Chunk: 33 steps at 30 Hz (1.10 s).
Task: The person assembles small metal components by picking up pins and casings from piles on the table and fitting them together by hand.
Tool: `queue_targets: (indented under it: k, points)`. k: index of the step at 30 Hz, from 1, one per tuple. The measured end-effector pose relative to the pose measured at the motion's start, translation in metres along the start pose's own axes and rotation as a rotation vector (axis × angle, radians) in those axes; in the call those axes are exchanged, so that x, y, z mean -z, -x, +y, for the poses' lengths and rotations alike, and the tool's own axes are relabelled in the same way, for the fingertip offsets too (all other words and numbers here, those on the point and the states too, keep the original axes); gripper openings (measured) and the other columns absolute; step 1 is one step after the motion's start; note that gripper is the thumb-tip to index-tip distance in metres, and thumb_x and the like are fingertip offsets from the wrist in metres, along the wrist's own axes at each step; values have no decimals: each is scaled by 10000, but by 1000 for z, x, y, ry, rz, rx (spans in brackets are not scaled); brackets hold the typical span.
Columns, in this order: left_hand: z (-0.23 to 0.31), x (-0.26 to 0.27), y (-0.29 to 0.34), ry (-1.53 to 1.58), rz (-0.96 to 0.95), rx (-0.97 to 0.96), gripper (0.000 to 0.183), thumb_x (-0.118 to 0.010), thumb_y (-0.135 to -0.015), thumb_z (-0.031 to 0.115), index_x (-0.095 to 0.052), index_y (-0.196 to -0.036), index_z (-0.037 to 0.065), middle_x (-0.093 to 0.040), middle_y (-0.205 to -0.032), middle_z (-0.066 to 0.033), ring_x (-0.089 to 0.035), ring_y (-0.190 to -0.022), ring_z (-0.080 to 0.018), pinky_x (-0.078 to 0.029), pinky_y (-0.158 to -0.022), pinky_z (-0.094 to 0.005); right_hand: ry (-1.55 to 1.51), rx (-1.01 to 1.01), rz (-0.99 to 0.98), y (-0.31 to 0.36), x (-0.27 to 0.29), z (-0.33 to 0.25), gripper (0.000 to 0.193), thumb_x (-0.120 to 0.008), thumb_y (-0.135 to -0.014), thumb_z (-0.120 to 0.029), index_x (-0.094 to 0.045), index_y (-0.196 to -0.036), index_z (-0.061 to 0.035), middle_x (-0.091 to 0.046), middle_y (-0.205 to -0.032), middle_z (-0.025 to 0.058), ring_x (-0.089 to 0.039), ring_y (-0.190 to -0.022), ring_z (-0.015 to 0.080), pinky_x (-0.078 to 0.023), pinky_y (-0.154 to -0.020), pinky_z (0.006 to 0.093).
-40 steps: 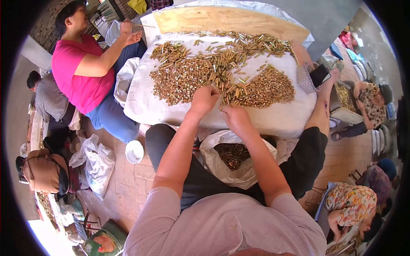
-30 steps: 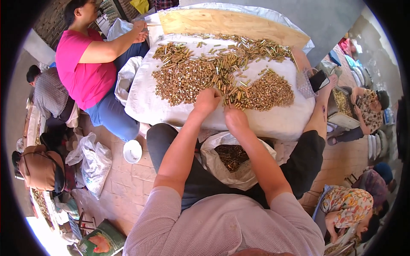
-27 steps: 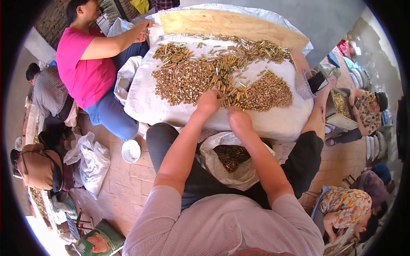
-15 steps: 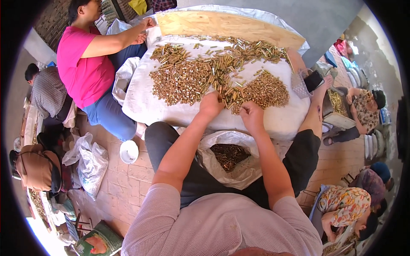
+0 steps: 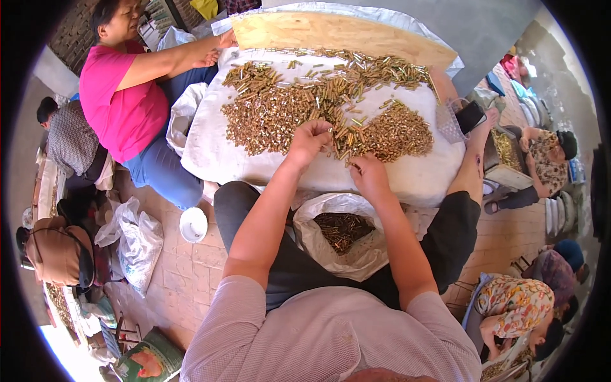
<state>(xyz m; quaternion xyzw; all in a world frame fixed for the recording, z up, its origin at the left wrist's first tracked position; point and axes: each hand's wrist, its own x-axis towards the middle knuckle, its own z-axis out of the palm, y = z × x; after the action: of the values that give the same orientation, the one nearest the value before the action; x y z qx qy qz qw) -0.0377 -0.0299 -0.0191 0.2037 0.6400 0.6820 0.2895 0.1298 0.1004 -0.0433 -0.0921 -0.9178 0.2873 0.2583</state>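
My left hand [image 5: 309, 145] is over the near middle of a white cloth-covered table [image 5: 210, 149], thumb and fingers pinched together at the edge of a pile of small brass-coloured pieces [image 5: 264, 124]. A bright speck shows at its fingertips, too small to name. Closer to me and to the right, my right hand [image 5: 370, 175] is also pinched, beside the longer brass-coloured tubes [image 5: 344, 141]. What it holds, if anything, is too small to make out. A second heap of small brass-coloured pieces [image 5: 398, 135] lies right of the tubes.
Between my legs stands an open white sack [image 5: 305, 223] holding dark, slender pieces [image 5: 344, 232]. A wooden board [image 5: 344, 33] edges the table's far side. A person in a pink shirt [image 5: 121, 105] sits at the left, near a white bucket [image 5: 193, 225]. A phone [image 5: 471, 118] lies at the right.
My left hand has moved slightly away from me, its pinched fingers lifting over the tubes. My right hand has shifted a little left and nearer. The person in pink has turned their head.
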Motion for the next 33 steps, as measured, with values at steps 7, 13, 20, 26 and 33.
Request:
queue_targets:
  k: [7,13,20,26,33]
  points:
    - [18,-6,10,67,-74,46,207,-607,-912,20,-629,-1117,1,-652,-842,-19,-580,-622,-83,-451,-516,-224,356,-99,-116,8,-35,19,106,-678,-821,-152,-639,-847,-57,-595,-872,174,-628,-712,361,-503,-612,475]
    - [16,-7,12,96,-158,55,197,-635,-915,35,-648,-1109,0,-647,-806,-5,-555,-597,-65,-436,-503,-219,367,-17,-91,17,-43,18,134,-666,-823,-148,-610,-844,-28,-580,-860,170,-631,-723,357,-514,-617,458]
    - [14,-9,15,59,-187,75,202,-665,-898,33,-666,-1095,-8,-655,-796,-3,-564,-608,-63,-439,-512,-215,146,-30,-15,16,-40,8,108,-656,-818,-41,-648,-923,-16,-612,-820,126,-626,-686,292,-507,-604,420]
    - [10,-9,20,49,-229,68,153,-679,-889,48,-702,-1033,3,-651,-775,3,-555,-614,-58,-437,-513,-213,-1039,-567,53,-9,8,-13,129,-645,-914,-61,-676,-1031,-17,-600,-743,-2,-501,-604,77,-421,-536,249]
    - [15,-24,25,27,-316,88,161,-695,-885,125,-727,-1030,62,-654,-811,36,-549,-668,-51,-446,-597,-215,-1319,-614,92,-9,18,2,122,-649,-941,-115,-661,-1035,-38,-605,-796,0,-528,-643,85,-403,-532,219]
